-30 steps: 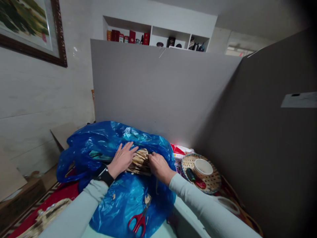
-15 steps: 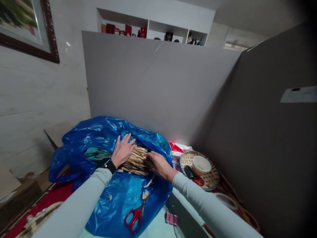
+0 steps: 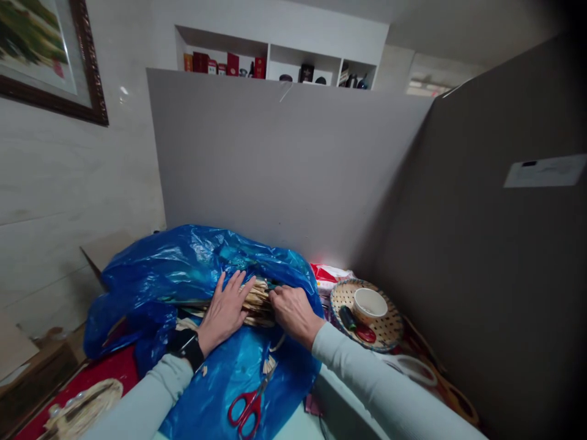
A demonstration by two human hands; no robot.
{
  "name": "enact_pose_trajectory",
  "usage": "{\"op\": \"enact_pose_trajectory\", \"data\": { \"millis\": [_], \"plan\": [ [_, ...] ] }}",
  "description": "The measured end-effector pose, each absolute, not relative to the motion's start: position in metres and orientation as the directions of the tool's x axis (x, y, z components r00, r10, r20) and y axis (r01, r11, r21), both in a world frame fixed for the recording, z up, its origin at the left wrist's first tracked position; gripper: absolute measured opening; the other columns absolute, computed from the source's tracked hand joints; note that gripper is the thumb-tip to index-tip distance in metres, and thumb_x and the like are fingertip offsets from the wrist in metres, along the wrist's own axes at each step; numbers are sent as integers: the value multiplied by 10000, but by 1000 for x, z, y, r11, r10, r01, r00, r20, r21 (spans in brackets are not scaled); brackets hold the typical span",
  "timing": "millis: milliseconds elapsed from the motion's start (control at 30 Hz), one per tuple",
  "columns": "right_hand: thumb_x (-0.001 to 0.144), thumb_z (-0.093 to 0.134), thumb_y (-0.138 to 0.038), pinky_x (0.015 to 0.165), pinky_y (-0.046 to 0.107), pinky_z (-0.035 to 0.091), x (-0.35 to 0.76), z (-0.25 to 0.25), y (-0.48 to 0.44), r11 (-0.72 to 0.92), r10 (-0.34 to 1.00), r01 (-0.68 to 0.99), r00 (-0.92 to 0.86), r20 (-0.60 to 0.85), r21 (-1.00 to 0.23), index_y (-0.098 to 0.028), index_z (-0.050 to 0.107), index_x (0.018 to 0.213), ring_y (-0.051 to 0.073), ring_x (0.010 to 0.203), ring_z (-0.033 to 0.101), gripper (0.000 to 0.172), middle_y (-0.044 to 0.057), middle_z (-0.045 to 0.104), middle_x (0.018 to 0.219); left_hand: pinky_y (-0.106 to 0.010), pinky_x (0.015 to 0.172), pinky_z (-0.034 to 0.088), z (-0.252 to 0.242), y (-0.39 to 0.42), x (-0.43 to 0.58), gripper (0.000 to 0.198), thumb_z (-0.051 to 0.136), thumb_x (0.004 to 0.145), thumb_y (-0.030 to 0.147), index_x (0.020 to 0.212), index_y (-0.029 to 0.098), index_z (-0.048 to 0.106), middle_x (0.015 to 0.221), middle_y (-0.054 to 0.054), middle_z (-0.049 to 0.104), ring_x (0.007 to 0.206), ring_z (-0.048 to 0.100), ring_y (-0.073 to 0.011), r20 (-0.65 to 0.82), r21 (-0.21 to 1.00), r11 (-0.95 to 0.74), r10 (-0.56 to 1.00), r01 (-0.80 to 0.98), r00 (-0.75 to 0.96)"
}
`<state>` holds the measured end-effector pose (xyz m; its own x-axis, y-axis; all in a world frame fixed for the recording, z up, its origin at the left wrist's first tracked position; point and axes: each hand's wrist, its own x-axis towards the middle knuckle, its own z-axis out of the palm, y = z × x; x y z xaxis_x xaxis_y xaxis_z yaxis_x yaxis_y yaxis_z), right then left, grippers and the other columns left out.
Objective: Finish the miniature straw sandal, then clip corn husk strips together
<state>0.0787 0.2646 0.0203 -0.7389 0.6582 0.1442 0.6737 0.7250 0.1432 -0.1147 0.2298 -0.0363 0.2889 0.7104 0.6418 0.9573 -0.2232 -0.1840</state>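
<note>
A bundle of dry, straw-coloured flat strips [image 3: 257, 299] lies in the open mouth of a blue plastic bag [image 3: 192, 260]. My left hand [image 3: 225, 310] rests on the bundle, palm down with its fingers stretched. At the bundle's right end, my right hand [image 3: 294, 310] is closed, thumb and fingers pinched together at the strip ends. Exactly what it grips is hidden. Red-handled scissors [image 3: 247, 408] lie on the bag below, beside a small cut scrap [image 3: 269, 365].
To the right, a round woven tray [image 3: 337, 299] bears a white bowl [image 3: 370, 304], a dark green spool [image 3: 347, 318] and a red object. Grey panels [image 3: 284, 165] rise behind and at the right. A coiled straw-coloured piece [image 3: 98, 397] lies at lower left.
The bag's upper fold has come lower over the bundle, covering more of the strips and the green piece at left. Both hands stay on the bundle; the view has shifted slightly.
</note>
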Motion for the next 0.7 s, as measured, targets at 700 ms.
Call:
{"op": "enact_pose_trajectory", "data": {
  "millis": [700],
  "plan": [
    [974, 607, -294, 752, 345, 559, 158, 30, 236, 531, 828, 840, -542, 143, 112, -130, 648, 987, 164, 810, 655, 170, 37, 667, 937, -544, 950, 512, -47, 276, -112, 402, 634, 920, 330, 1295, 204, 567, 1373, -110, 576, 1164, 604, -299, 716, -142, -111, 675, 984, 179]
  ]
}}
